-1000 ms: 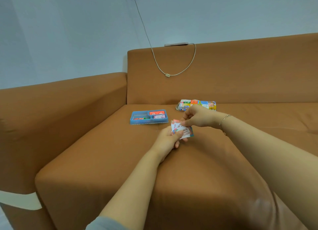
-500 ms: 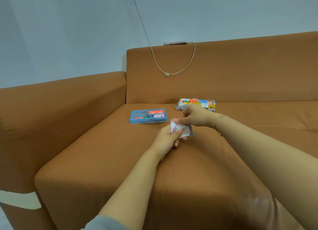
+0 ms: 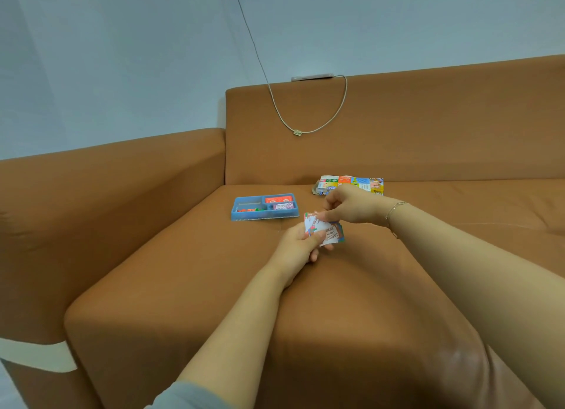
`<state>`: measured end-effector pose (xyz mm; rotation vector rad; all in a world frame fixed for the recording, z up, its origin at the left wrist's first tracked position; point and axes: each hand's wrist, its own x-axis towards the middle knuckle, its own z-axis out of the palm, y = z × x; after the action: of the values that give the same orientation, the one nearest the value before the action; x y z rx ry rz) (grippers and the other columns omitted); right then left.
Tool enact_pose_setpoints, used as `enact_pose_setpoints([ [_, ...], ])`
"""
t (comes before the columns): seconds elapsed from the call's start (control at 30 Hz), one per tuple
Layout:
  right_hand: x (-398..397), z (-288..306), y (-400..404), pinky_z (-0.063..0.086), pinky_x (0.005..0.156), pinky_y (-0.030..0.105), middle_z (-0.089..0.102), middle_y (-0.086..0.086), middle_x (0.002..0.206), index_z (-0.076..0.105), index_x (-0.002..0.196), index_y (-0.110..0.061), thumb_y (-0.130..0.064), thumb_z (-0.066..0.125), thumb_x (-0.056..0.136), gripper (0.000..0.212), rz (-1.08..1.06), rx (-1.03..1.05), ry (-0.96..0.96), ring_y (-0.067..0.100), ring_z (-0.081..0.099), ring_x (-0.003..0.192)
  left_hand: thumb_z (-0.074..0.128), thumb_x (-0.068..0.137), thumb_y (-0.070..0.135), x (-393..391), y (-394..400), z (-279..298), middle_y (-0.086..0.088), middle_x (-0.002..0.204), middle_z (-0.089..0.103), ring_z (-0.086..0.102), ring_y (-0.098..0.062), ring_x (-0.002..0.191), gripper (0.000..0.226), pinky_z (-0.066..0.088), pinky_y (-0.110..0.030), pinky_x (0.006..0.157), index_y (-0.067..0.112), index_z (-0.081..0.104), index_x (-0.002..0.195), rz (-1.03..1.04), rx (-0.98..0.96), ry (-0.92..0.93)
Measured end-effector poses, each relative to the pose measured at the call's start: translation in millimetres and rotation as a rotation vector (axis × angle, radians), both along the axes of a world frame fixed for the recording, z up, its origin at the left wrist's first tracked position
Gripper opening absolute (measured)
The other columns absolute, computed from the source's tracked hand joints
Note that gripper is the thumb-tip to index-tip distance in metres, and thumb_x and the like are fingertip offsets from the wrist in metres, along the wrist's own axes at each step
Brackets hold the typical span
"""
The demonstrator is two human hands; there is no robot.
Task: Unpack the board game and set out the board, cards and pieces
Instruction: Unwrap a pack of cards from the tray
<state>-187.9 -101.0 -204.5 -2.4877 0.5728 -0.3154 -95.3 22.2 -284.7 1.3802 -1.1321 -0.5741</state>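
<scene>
My left hand (image 3: 301,243) grips a small stack of play-money notes (image 3: 331,235) over the brown sofa seat (image 3: 214,271). My right hand (image 3: 351,205) pinches the top note at the stack's upper edge. Behind and to the left lies a blue plastic tray (image 3: 244,215) with red cards, a purple card pack and small coloured pieces in its compartments. The folded colourful game board (image 3: 351,183) lies at the back of the seat, partly hidden by my right hand.
The sofa armrest (image 3: 107,194) rises on the left and the backrest (image 3: 428,127) behind. A pale cable (image 3: 305,130) hangs from the wall over the backrest, with a flat device (image 3: 312,77) on its top edge. The seat's front edge drops off near me.
Both hands stay together on the notes; my right hand's fingers have shifted slightly on the top note. The tray and the board have not moved.
</scene>
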Motion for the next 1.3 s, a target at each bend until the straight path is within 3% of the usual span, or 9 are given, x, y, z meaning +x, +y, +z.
enact_pose_setpoints([
  [0.1, -2, -2, 0, 0.034, 0.056, 0.020, 0.051, -0.001, 0.063, 0.053, 0.063, -0.014, -0.033, 0.066, 0.086, 0.033, -0.010, 0.067, -0.052, 0.012, 0.044, 0.060, 0.046, 0.098, 0.012, 0, 0, 0, -0.003, 0.078, 0.065, 0.038, -0.004, 0.045, 0.013, 0.034, -0.011, 0.046, 0.016, 0.057, 0.106, -0.004, -0.005, 0.000],
  [0.2, 1, -6, 3, 0.025, 0.049, 0.022, 0.037, -0.004, 0.053, 0.039, 0.055, -0.016, -0.043, 0.067, 0.084, 0.048, -0.030, 0.003, -0.075, 0.011, 0.032, 0.051, 0.046, 0.099, 0.013, 0, -1, 0, -0.002, 0.078, 0.065, 0.038, -0.004, 0.046, 0.014, 0.033, -0.011, 0.045, 0.013, 0.057, 0.106, 0.004, 0.001, -0.008],
  [0.43, -3, -3, -2, 0.034, 0.058, 0.021, 0.054, 0.002, 0.068, 0.054, 0.068, -0.014, -0.024, 0.061, 0.091, 0.026, 0.051, 0.046, -0.036, 0.013, 0.044, 0.064, 0.046, 0.098, 0.012, 1, 0, 0, -0.003, 0.077, 0.065, 0.037, -0.003, 0.046, 0.015, 0.033, -0.012, 0.047, 0.015, 0.057, 0.108, -0.011, -0.010, -0.003],
  [0.5, -2, -5, -2, 0.035, 0.060, 0.024, 0.053, 0.001, 0.068, 0.054, 0.068, -0.014, -0.028, 0.063, 0.089, 0.027, 0.031, 0.068, -0.058, 0.014, 0.045, 0.066, 0.046, 0.098, 0.012, 1, -1, 0, -0.004, 0.078, 0.065, 0.036, -0.003, 0.045, 0.014, 0.033, -0.012, 0.047, 0.014, 0.057, 0.107, -0.010, -0.009, 0.004],
  [0.6, 4, -8, 1, 0.028, 0.052, 0.023, 0.042, -0.003, 0.058, 0.045, 0.060, -0.016, -0.040, 0.066, 0.085, 0.041, 0.002, 0.005, -0.085, 0.011, 0.036, 0.055, 0.046, 0.098, 0.012, 1, 0, 0, -0.003, 0.076, 0.065, 0.036, -0.004, 0.046, 0.017, 0.033, -0.012, 0.047, 0.011, 0.057, 0.111, 0.001, -0.005, 0.014],
  [0.8, 1, 0, -3, 0.039, 0.060, 0.019, 0.059, 0.002, 0.073, 0.064, 0.082, -0.008, -0.022, 0.064, 0.089, 0.015, 0.061, 0.000, -0.012, 0.010, 0.051, 0.065, 0.046, 0.098, 0.011, 1, 0, 0, -0.003, 0.075, 0.064, 0.036, -0.004, 0.046, 0.019, 0.032, -0.013, 0.046, 0.010, 0.056, 0.114, -0.010, -0.013, 0.018],
  [0.97, 3, -4, -3, 0.033, 0.061, 0.026, 0.051, 0.005, 0.067, 0.054, 0.071, -0.009, -0.046, 0.070, 0.080, 0.042, 0.023, 0.041, -0.051, 0.015, 0.043, 0.064, 0.046, 0.098, 0.011, 1, 0, 0, -0.005, 0.077, 0.064, 0.036, -0.004, 0.046, 0.018, 0.032, -0.013, 0.046, 0.009, 0.057, 0.112, -0.001, -0.004, 0.016],
  [1.17, 0, 0, -8, 0.045, 0.069, 0.021, 0.062, 0.001, 0.077, 0.065, 0.086, -0.008, -0.020, 0.068, 0.086, 0.013, 0.096, 0.076, -0.003, 0.012, 0.055, 0.071, 0.046, 0.098, 0.011, 1, 0, 0, -0.002, 0.075, 0.064, 0.036, -0.004, 0.046, 0.015, 0.032, -0.013, 0.046, 0.012, 0.056, 0.109, -0.010, -0.012, 0.019],
  [1.3, 1, 2, -8, 0.050, 0.077, 0.031, 0.068, 0.003, 0.082, 0.064, 0.090, -0.003, -0.035, 0.073, 0.080, 0.034, 0.046, 0.072, -0.047, 0.016, 0.061, 0.072, 0.046, 0.098, 0.011, 1, -1, -1, -0.002, 0.075, 0.064, 0.036, -0.003, 0.044, 0.012, 0.031, -0.013, 0.045, 0.013, 0.056, 0.104, 0.002, -0.028, 0.018],
])
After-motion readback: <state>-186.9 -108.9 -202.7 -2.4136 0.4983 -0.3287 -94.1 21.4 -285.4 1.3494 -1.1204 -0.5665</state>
